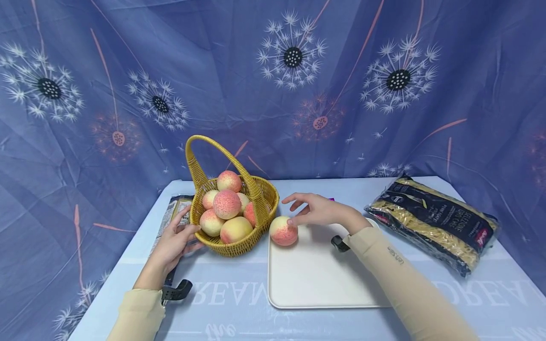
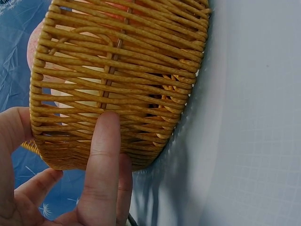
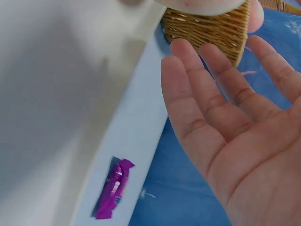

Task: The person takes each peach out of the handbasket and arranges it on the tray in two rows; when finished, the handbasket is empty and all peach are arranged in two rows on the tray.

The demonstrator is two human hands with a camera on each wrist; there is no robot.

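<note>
A yellow wicker basket point(image 1: 232, 248) with a tall handle holds several red-and-yellow peaches point(image 1: 227, 204). My left hand point(image 1: 172, 244) is at the basket's left side, its thumb by the rim. One straight finger point(image 2: 104, 150) lies against the woven wall in the left wrist view. A single peach point(image 1: 283, 231) sits at the far left corner of a white tray point(image 1: 324, 284), beside the basket. Over the tray, my right hand point(image 1: 313, 209) reaches past this peach, the thumb tip right at its side. The right fingers point(image 3: 221, 96) are extended and spread, with the palm showing.
A bag of pasta point(image 1: 435, 218) lies on the right of the table. Another dark package point(image 1: 170, 215) is partly hidden behind the left hand and basket. Beyond the tray is a small purple wrapped candy point(image 3: 114, 188). A blue dandelion-print curtain point(image 1: 239, 94) hangs behind the table.
</note>
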